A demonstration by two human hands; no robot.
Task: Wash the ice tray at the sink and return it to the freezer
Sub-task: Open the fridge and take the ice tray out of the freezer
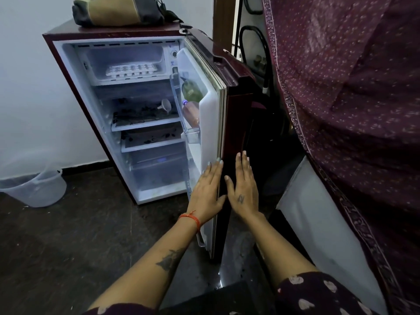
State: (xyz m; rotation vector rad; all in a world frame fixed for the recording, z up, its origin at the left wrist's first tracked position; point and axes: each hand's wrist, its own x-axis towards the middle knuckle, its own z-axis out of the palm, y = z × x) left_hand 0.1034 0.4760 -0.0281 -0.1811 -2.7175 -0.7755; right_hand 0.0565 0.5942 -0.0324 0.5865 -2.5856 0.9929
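We note the ice tray (pixel 131 70) sits in the freezer compartment (pixel 123 62). Left hand (pixel 208 189) and right hand (pixel 243 187), flat, empty grip, on the door (pixel 236 123). Judged: final or opening step unclear; next, swing door.

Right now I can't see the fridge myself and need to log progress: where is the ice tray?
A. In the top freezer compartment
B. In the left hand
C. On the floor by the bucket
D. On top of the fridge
A: the ice tray lies in the freezer compartment at the top, while the left hand and right hand lie flat on the open door.
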